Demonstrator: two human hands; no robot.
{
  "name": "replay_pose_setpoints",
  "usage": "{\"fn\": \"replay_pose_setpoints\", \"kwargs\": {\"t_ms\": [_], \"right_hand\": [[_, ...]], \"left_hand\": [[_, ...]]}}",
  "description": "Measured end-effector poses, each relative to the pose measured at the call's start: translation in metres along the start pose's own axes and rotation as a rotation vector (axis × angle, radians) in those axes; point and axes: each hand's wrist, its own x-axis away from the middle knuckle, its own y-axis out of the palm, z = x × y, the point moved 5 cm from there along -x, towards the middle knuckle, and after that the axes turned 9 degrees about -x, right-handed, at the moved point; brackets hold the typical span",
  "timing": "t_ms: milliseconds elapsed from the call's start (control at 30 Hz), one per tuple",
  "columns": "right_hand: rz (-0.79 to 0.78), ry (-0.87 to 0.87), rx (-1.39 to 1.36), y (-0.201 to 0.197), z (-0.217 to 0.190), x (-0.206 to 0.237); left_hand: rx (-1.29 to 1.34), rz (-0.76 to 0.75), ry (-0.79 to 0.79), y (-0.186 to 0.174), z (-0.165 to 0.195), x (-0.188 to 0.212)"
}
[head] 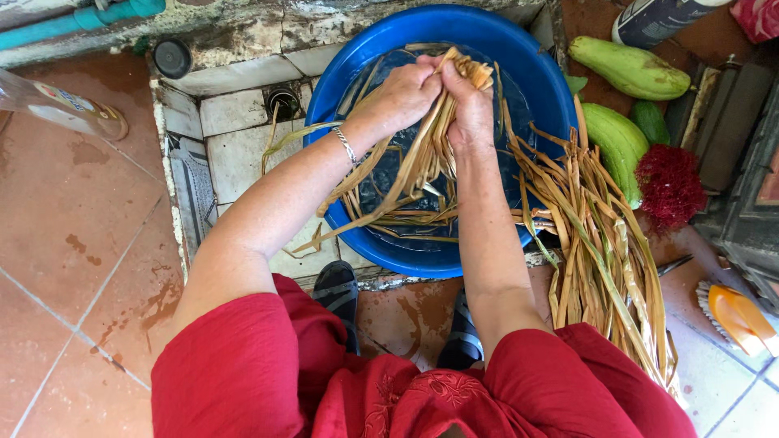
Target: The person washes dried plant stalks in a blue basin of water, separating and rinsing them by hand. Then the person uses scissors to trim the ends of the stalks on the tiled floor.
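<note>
A big blue basin [535, 77] with water sits on a tiled ledge in front of me. Above it, my left hand [402, 93] and my right hand [469, 109] both clutch one bundle of long dried tan leaf strips [422, 158], whose ends trail down into the water. The hands touch each other at the top of the bundle. A silver bracelet [346, 144] is on my left wrist. More of the same strips [604, 251] lie in a loose heap over the basin's right rim and down to my right knee.
Green gourds [625, 69] and a red bristly brush [669, 182] lie right of the basin. An orange scrub brush [734, 316] rests on the floor at right. A clear plastic bottle [65, 105] lies at left. A drain hole [284, 101] is in the white tiles.
</note>
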Motion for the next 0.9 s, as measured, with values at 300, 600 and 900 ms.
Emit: {"fn": "replay_pose_setpoints", "kwargs": {"t_ms": [300, 600, 900], "right_hand": [[0.336, -0.217, 0.013, -0.039, -0.016, -0.016], [0.690, -0.316, 0.198, -0.070, -0.057, -0.028], [0.851, -0.351, 0.185, -0.085, -0.092, -0.043]], "left_hand": [[-0.250, -0.061, 0.058, 0.028, 0.013, 0.009], [0.386, -0.392, -0.250, 0.048, 0.019, 0.061], [0.583, -0.430, -0.344, 0.039, 0.034, 0.099]]}}
